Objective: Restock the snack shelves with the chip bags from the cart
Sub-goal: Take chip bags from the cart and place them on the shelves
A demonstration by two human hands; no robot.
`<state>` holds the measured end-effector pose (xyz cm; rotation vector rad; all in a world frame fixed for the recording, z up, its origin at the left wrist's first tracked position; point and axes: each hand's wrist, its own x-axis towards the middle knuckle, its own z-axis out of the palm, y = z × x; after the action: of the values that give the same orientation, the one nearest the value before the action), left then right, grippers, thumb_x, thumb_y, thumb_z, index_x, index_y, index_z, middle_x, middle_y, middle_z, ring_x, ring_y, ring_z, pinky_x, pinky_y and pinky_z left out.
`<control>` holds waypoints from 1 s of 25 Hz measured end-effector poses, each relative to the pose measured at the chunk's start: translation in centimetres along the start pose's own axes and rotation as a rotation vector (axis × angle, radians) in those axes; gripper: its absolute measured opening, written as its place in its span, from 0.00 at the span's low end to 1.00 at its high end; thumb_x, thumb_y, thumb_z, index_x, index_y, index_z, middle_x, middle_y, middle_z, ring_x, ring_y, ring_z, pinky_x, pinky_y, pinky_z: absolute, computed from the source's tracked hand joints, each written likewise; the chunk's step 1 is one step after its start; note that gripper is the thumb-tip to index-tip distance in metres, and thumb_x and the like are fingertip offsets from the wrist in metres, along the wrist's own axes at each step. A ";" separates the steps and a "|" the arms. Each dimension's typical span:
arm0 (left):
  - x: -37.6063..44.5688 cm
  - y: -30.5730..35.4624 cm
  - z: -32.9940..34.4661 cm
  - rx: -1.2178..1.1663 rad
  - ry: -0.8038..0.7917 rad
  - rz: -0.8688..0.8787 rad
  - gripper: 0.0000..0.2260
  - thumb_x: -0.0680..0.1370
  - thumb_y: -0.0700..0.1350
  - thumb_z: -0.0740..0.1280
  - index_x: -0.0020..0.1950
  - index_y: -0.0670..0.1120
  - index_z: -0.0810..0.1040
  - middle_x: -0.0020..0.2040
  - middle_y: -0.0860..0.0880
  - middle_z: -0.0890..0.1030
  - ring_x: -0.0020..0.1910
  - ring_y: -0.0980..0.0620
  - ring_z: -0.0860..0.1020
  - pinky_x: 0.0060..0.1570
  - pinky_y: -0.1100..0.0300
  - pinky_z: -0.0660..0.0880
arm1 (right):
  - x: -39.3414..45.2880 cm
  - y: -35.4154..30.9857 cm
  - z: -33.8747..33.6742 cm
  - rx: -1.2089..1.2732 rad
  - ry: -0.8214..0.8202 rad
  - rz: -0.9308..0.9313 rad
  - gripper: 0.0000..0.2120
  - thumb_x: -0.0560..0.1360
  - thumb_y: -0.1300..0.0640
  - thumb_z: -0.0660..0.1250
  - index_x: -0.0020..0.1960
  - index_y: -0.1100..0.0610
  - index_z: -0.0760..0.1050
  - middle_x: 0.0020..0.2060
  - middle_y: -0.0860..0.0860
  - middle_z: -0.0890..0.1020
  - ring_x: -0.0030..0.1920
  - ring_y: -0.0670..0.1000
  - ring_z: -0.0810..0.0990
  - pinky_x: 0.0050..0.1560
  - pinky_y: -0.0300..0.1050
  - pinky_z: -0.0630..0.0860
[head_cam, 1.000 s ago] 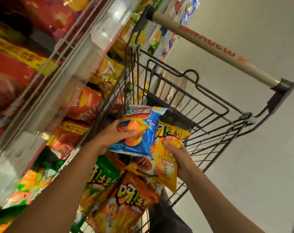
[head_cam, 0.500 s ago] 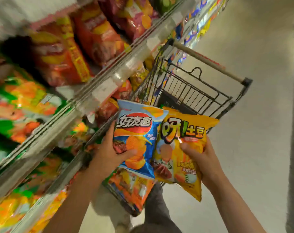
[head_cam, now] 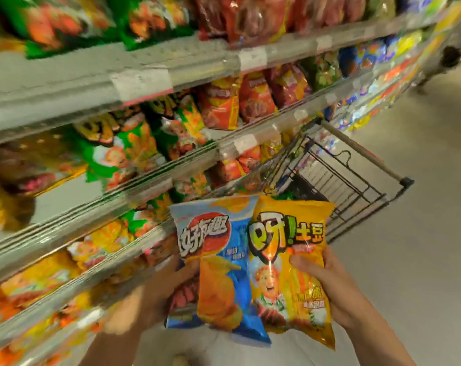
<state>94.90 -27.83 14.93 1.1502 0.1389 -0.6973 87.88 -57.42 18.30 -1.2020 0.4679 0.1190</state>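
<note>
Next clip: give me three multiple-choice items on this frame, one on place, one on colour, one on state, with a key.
1. Where is the cart?
A. right of the shelves
B. behind the person
C. on a shelf

2. What colour is the bag in the left hand?
A. green
B. blue
C. red

3. What is the right hand doing?
A. hanging empty
B. pushing the cart
C. gripping a yellow chip bag

Key: 1 A, the cart stands against the shelves, beyond the bags. 2 B, the blue chip bag is clasped there. 3 C, its fingers wrap the bag's edge.
</note>
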 end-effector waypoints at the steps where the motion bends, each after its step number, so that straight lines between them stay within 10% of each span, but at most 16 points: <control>1: -1.7 -0.5 0.1 -0.037 0.014 -0.002 0.22 0.65 0.48 0.79 0.54 0.39 0.83 0.42 0.39 0.87 0.34 0.45 0.86 0.29 0.55 0.81 | -0.4 0.4 0.3 -0.004 -0.031 0.021 0.35 0.63 0.63 0.79 0.67 0.51 0.73 0.57 0.60 0.85 0.52 0.64 0.86 0.42 0.58 0.83; 6: -9.2 -3.4 0.5 -0.087 0.266 0.041 0.22 0.71 0.41 0.73 0.63 0.36 0.76 0.37 0.40 0.84 0.25 0.45 0.81 0.22 0.60 0.76 | -2.1 2.6 0.6 -0.152 -0.126 -0.023 0.44 0.52 0.51 0.87 0.65 0.43 0.75 0.56 0.54 0.86 0.55 0.61 0.85 0.51 0.63 0.82; 9: -13.4 -6.3 0.5 -0.035 0.508 0.180 0.24 0.67 0.42 0.75 0.63 0.45 0.79 0.44 0.44 0.88 0.34 0.46 0.86 0.28 0.58 0.80 | -3.6 4.2 -0.4 -0.121 -0.242 -0.025 0.45 0.61 0.58 0.84 0.73 0.46 0.68 0.61 0.56 0.83 0.60 0.62 0.83 0.61 0.71 0.75; 16: -24.4 -12.0 -2.5 -0.040 0.803 0.265 0.26 0.63 0.48 0.80 0.60 0.51 0.80 0.52 0.44 0.88 0.42 0.43 0.87 0.37 0.53 0.83 | -8.6 7.6 1.8 -0.143 -0.390 0.102 0.27 0.68 0.62 0.77 0.64 0.48 0.75 0.53 0.57 0.87 0.49 0.61 0.87 0.40 0.52 0.84; 25: -34.1 -11.6 -10.0 -0.084 0.890 0.374 0.20 0.62 0.48 0.80 0.53 0.53 0.83 0.50 0.44 0.88 0.40 0.46 0.87 0.32 0.59 0.81 | -11.9 10.8 12.5 -0.211 -0.469 0.175 0.26 0.69 0.60 0.75 0.66 0.55 0.75 0.53 0.58 0.87 0.50 0.61 0.87 0.40 0.52 0.84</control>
<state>63.98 -6.89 16.73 1.2916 0.6747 0.1866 77.19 -40.12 17.30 -1.2886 0.1476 0.5988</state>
